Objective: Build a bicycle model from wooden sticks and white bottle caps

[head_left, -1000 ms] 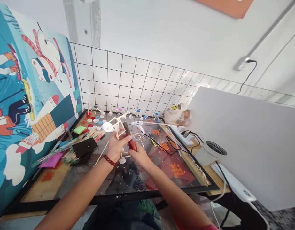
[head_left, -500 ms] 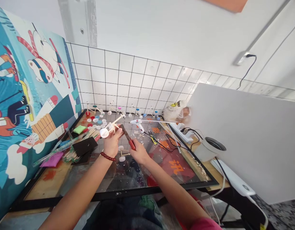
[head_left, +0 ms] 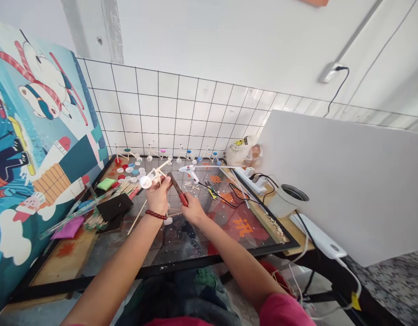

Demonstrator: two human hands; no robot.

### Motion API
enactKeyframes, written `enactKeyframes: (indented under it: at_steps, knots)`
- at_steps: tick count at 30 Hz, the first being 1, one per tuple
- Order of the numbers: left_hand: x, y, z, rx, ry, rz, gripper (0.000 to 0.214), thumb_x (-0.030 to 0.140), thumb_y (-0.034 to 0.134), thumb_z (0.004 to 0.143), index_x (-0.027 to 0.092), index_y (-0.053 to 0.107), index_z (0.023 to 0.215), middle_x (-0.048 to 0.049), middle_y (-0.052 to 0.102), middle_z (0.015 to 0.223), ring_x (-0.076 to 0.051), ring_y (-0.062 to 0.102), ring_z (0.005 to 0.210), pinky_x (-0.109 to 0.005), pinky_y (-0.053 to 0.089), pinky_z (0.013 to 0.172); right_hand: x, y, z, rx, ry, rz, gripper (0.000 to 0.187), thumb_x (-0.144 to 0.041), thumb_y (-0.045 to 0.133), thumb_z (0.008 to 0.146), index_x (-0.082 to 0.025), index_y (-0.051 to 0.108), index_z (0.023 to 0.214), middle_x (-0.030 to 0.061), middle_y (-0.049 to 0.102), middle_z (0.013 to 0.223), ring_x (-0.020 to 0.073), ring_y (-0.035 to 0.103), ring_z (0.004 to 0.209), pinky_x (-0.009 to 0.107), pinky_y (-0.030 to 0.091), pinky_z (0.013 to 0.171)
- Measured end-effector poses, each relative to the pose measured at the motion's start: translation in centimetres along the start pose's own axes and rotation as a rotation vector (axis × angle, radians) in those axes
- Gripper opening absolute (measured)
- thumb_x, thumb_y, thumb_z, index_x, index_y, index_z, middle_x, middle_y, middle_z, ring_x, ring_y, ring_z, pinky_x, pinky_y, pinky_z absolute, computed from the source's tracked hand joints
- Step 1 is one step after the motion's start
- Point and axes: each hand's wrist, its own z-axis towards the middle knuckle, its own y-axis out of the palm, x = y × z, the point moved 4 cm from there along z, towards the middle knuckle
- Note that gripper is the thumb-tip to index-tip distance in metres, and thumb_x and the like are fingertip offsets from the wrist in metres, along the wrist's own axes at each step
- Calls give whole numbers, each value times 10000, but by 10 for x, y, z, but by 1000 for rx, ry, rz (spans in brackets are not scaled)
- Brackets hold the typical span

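Pale wooden-stick model with a round white cap (head_left: 158, 173) is held above the glass-topped table (head_left: 191, 242); the left hand (head_left: 157, 199) is curled closed around its lower sticks; the right hand (head_left: 194, 210) is wrapped firmly around the red handle of a dark-metal tool (head_left: 177, 189); a second ago the hands were close together, whereas now they are further apart, the tool's dark end by the left fingertips; this seemingly leaves the model to the left hand alone; whether metal touches wood, I cannot tell.
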Motion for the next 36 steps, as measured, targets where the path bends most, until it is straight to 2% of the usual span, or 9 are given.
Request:
enactKeyframes:
  at_steps: [7,15,18,22,24,27,30,33,36]
  knots:
    - [1,5,3,-6,16,16,379,214,932,405,150,669,670,18,693,672,-117,661,628,-288,574,698,2,-2,6,31,-6,21,137,-215,481,626,-243,382,715,-61,412,611,135,367,593,261,255,591]
    - [5,13,14,-51,32,18,375,258,947,396,162,689,650,29,686,642,-111,657,623,-252,574,655,-2,-6,14,35,-9,13,122,-259,494,677,-236,464,793,-41,476,671,160,435,648,278,327,642]
    - [5,13,15,-62,20,29,383,268,952,387,157,684,637,23,680,630,-116,655,613,-254,570,636,-1,-7,12,6,-14,8,308,-257,499,691,-230,514,997,-24,525,763,179,469,694,302,365,685]
    - [2,10,14,-52,-19,42,398,283,951,381,155,681,645,19,683,635,-121,657,620,-264,566,648,4,-7,10,-12,2,74,561,-219,523,657,-215,436,1211,17,566,973,198,526,825,334,422,766]
    - [0,8,15,-37,-35,50,397,289,947,390,155,685,655,15,688,648,-121,659,632,-260,560,650,6,-7,10,-4,31,97,503,-209,519,653,-200,448,1151,11,551,926,196,525,814,337,438,763]
    - [-3,5,17,-24,-51,67,382,284,942,404,153,679,650,12,685,648,-118,650,627,-249,546,626,6,-7,10,16,33,73,274,-186,501,656,-210,494,929,0,500,829,200,501,790,348,442,764]
    - [-7,1,20,-22,-75,81,381,274,940,410,151,660,637,9,678,642,-124,646,628,-257,546,619,3,-9,9,25,-10,51,139,-130,489,637,-219,498,743,27,505,869,211,514,863,361,453,836]
    - [-10,-3,21,-13,-89,89,389,276,937,419,155,646,647,11,671,650,-131,649,643,-262,547,623,-1,-9,8,16,-71,62,211,-61,476,610,-206,569,731,67,556,1081,215,551,1032,379,457,961]
    - [-12,-7,22,-3,-101,95,401,284,935,427,158,640,668,12,673,661,-131,651,647,-254,539,612,-2,-8,8,-32,-131,56,366,-19,497,578,-191,664,854,95,463,1409,240,500,1269,449,384,1113]
